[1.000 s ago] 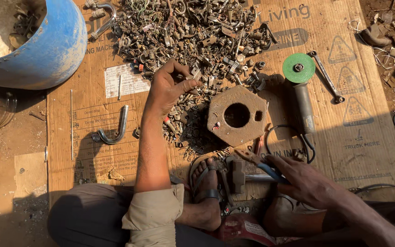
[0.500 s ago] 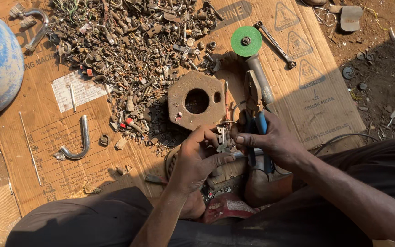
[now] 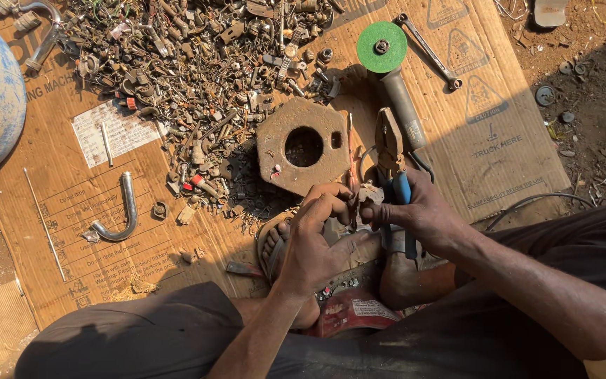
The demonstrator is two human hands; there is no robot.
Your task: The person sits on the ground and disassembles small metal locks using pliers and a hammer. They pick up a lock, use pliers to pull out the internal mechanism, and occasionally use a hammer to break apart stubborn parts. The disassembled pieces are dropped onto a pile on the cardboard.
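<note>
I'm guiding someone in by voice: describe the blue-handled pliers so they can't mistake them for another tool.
Start at the flat rusty metal plate with a round hole on the brown cardboard sheet. Just right of it, the right hand grips the blue-handled pliers, jaws pointing away from the person. The grey-bodied grinder with a green disc beside them lies unheld.

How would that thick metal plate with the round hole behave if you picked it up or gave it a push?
The metal plate looks thick and rusty, so it is probably stiff and heavy for its size. It lies flat on the cardboard, so a push would likely slide it rather than tip or roll it. Its rough surface should give a fair grip.
</note>
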